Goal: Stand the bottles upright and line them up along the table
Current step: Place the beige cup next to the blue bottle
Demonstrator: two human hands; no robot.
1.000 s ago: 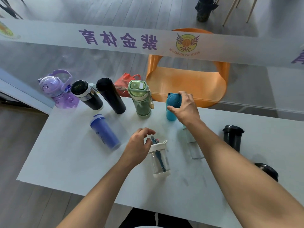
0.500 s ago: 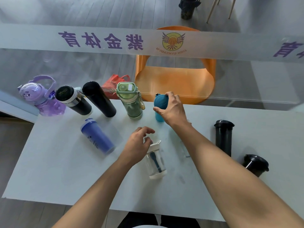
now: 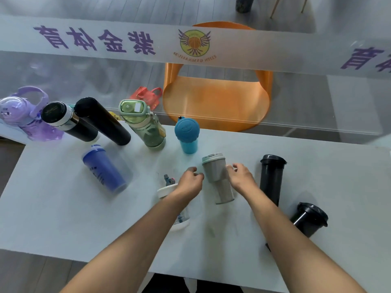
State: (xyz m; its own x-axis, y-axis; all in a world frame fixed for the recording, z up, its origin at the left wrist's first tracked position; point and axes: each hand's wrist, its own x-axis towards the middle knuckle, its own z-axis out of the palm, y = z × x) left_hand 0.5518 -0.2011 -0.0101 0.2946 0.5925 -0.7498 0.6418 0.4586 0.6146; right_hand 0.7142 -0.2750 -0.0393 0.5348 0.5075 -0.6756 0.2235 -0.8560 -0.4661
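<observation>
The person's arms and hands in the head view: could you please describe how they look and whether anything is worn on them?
Both forearms are bare right up to the frame edge: no sleeves show. The left hand and right hand wear no gloves, and no watch, bracelet or ring is visible on the wrists or fingers. No markings show either.

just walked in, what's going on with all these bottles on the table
A person is tidying bottles into a row along the far edge of the white table. Both hands are open on either side of a grey cup with a pale green lid, the left hand and right hand not clearly gripping it. The teal bottle already stands at the row's end beside the green bottle. A blue shaker and two black cups wait nearer.
</observation>
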